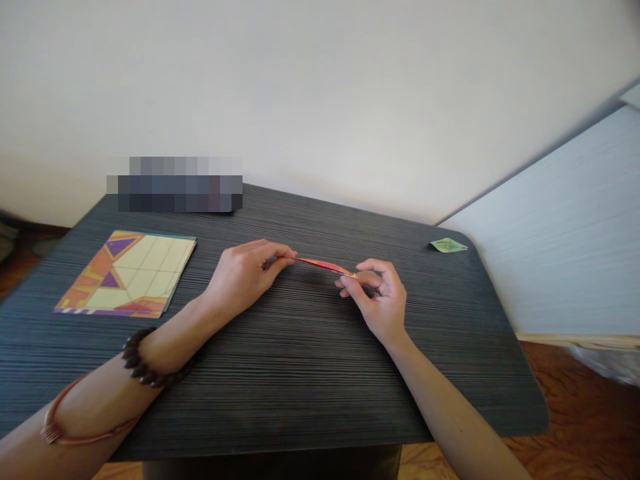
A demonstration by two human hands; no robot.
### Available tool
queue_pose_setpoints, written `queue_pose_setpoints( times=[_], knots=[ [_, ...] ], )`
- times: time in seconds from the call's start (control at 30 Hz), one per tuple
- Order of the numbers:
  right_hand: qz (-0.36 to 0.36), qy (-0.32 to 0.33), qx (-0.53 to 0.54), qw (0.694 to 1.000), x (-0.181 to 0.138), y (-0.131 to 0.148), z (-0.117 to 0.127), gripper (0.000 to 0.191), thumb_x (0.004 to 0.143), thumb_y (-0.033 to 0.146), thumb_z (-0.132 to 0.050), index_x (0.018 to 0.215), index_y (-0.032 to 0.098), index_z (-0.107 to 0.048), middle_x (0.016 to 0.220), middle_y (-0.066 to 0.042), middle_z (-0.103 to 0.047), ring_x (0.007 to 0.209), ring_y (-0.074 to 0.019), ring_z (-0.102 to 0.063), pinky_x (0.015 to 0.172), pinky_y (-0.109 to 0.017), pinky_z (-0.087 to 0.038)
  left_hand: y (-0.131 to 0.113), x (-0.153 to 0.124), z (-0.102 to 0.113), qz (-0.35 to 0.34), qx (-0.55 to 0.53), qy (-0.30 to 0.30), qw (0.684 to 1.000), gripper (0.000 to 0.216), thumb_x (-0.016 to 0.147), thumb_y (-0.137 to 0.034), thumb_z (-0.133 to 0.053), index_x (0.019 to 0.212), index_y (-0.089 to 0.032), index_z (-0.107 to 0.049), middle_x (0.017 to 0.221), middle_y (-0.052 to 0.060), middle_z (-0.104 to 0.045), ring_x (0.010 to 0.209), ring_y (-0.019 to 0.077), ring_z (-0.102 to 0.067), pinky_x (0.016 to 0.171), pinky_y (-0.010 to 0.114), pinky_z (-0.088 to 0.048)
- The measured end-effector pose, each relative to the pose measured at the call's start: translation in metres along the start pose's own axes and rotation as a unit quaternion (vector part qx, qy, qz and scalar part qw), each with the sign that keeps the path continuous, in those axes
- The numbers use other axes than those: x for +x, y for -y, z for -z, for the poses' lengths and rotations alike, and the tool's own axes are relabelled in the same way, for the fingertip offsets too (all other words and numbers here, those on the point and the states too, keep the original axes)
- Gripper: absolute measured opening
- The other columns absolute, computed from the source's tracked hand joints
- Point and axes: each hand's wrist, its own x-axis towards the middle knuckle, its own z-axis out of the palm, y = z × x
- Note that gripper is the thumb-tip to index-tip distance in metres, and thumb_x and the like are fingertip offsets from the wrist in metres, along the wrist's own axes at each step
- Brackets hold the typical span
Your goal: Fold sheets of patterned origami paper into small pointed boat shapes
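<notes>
A narrow strip of folded paper (323, 264), orange-red with a dark purple edge and a yellowish right tip, stretches between my two hands above the table. My left hand (250, 270) pinches its left end between thumb and fingertips. At the right end, my right hand (377, 290) grips the tip between thumb and forefinger, the other fingers curled behind. To the left lies a stack of patterned paper sheets (145, 267) in cream, orange and purple. A small folded green paper piece (449, 245) rests near the table's back right corner.
The dark wood-grain table (280, 373) has rounded corners and meets a white wall (320, 100) at the back. A pixelated, unrecognisable object (180, 187) sits at the back left. A pale panel (565, 233) stands along the right side.
</notes>
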Motion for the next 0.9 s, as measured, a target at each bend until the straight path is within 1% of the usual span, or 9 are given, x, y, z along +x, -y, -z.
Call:
queue_pose_setpoints(
  times=[0.1,0.17,0.27,0.4,0.53,0.6,0.67,0.8,0.9],
  knots=[
    [0.035,-0.019,-0.01,0.999,0.0,0.001,0.001,0.021,0.08,0.025,-0.064,0.096,0.023,-0.05,0.071,0.002,-0.072,0.054,-0.0148,-0.068,0.059,-0.03,-0.057,0.001,0.0,-0.001,0.004,-0.01,0.007,1.0,0.018,0.085,-0.035,-0.055,0.09,-0.023,-0.068,0.091,0.0,-0.072,0.074,0.0153,-0.065,0.071,0.027,-0.049],
    [0.045,-0.024,-0.011,0.999,0.0,0.002,0.001,0.02,0.079,0.024,-0.065,0.095,0.023,-0.053,0.072,0.002,-0.072,0.052,-0.0143,-0.067,0.055,-0.029,-0.057,0.001,-0.001,-0.001,0.006,-0.011,0.009,1.0,0.018,0.085,-0.035,-0.056,0.09,-0.023,-0.068,0.09,0.0,-0.072,0.073,0.0151,-0.064,0.07,0.027,-0.048],
    [0.029,-0.031,-0.012,0.999,0.0,0.003,0.001,0.014,0.079,0.025,-0.065,0.09,0.022,-0.058,0.074,0.001,-0.073,0.051,-0.0143,-0.067,0.051,-0.028,-0.057,0.001,0.0,-0.002,0.008,-0.013,0.012,1.0,0.017,0.084,-0.034,-0.056,0.091,-0.023,-0.069,0.09,0.0,-0.072,0.073,0.0151,-0.064,0.07,0.027,-0.048],
    [0.002,-0.045,0.001,0.999,0.0,0.003,0.001,0.007,0.081,0.025,-0.063,0.087,0.021,-0.062,0.075,-0.001,-0.073,0.054,-0.0148,-0.067,0.053,-0.028,-0.056,0.0,0.0,-0.001,0.018,-0.046,0.02,0.999,0.016,0.084,-0.032,-0.058,0.09,-0.023,-0.069,0.091,0.0,-0.072,0.075,0.0153,-0.066,0.071,0.026,-0.049],
    [-0.017,-0.051,0.03,0.998,0.001,0.002,0.002,0.008,0.081,0.023,-0.063,0.087,0.02,-0.066,0.078,-0.002,-0.073,0.048,-0.013,-0.065,0.05,-0.027,-0.054,-0.003,0.002,0.001,0.067,-0.109,0.032,0.991,0.015,0.081,-0.033,-0.061,0.087,-0.022,-0.07,0.092,0.0,-0.073,0.082,0.0169,-0.067,0.078,0.028,-0.051],
    [-0.032,-0.053,0.043,0.997,0.003,0.002,0.002,0.008,0.08,0.024,-0.064,0.086,0.019,-0.066,0.077,-0.002,-0.073,0.044,-0.0117,-0.063,0.047,-0.026,-0.052,-0.007,0.003,0.002,0.111,-0.153,0.038,0.981,0.017,0.081,-0.035,-0.061,0.087,-0.022,-0.069,0.094,0.0,-0.073,0.085,0.0171,-0.067,0.083,0.029,-0.05],
    [-0.049,-0.057,0.057,0.996,0.004,0.002,0.002,0.01,0.079,0.025,-0.065,0.086,0.019,-0.066,0.077,-0.002,-0.073,0.042,-0.0108,-0.061,0.044,-0.025,-0.05,-0.01,0.004,0.002,0.155,-0.205,0.046,0.965,0.02,0.08,-0.037,-0.061,0.088,-0.02,-0.068,0.097,0.002,-0.072,0.084,0.0165,-0.066,0.083,0.028,-0.05],
    [-0.073,-0.059,0.086,0.992,0.005,0.001,0.001,0.011,0.079,0.027,-0.065,0.086,0.018,-0.066,0.076,-0.003,-0.074,0.04,-0.0094,-0.059,0.042,-0.023,-0.048,-0.013,0.004,0.0,0.213,-0.303,0.053,0.927,0.028,0.076,-0.04,-0.066,0.092,-0.017,-0.064,0.097,0.005,-0.072,0.071,0.0139,-0.064,0.072,0.027,-0.052],
    [-0.087,-0.049,0.112,0.989,0.006,0.0,0.001,0.011,0.078,0.027,-0.066,0.086,0.018,-0.066,0.076,-0.002,-0.074,0.039,-0.0089,-0.057,0.041,-0.023,-0.046,-0.012,0.005,-0.001,0.235,-0.345,0.054,0.907,0.032,0.072,-0.039,-0.069,0.095,-0.016,-0.063,0.094,0.005,-0.072,0.065,0.0123,-0.062,0.071,0.026,-0.051]
  ],
)
